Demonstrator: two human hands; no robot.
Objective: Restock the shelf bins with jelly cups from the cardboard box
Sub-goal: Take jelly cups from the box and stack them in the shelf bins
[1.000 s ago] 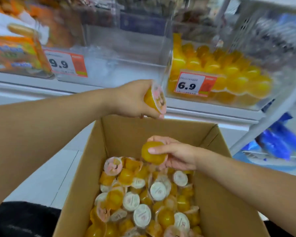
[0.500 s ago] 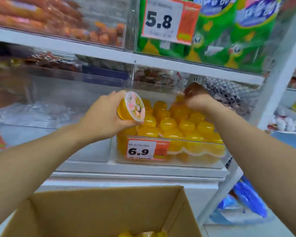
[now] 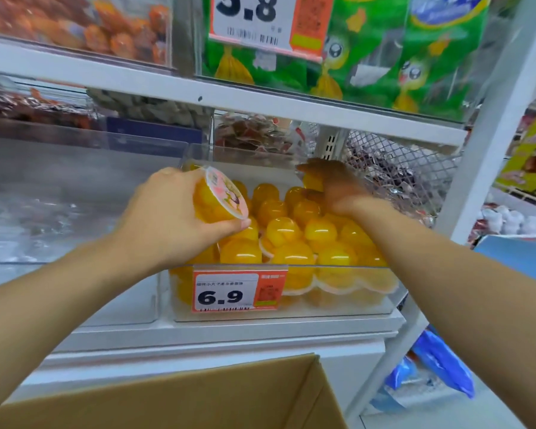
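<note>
Left hand (image 3: 167,218) wrapped around a jelly cup (image 3: 218,196), yellow with a pink cartoon lid, held tipped just above the front-left of the clear bin (image 3: 291,311) packed with matching yellow cups. Right hand (image 3: 334,187) blurry at the bin's back, curled on another yellow cup (image 3: 312,182). Cardboard box (image 3: 198,397) below.

I see cups (image 3: 321,233) piled in the bin (image 3: 338,308) on the shelf (image 3: 229,331), the box (image 3: 198,397) below in front.
</note>
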